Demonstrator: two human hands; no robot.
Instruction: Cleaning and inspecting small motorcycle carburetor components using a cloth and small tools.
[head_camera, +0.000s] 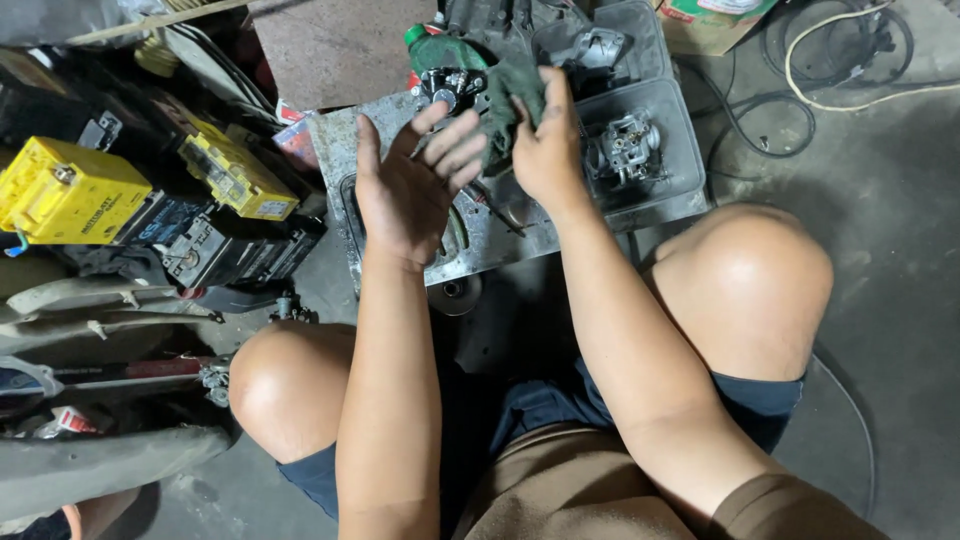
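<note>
The right hand (545, 150) has its grip pinched on a dark green rag (515, 95), held up just above the far part of the surface, while the left hand (405, 190) is spread open, palm up, fingers loose and holding nothing, its fingertips just beside the rag. This reads as a wiping step: the rag seems to be passing over or between the hands, and the next move would likely call for the open left palm to meet the cloth or take up a part.

The surface is a worn grey metal plate (335, 150) set low on the floor, between the person's bare knees. To the right on it stands a grey plastic tray (685, 140) holding a carburettor (622, 148); another small metal assembly (450, 88) lies at the far edge by a green bottle (432, 48). Yellow-topped batteries (70, 190) crowd the left side, and cables (800, 90) trail over the concrete floor (890, 230) on the far right
</note>
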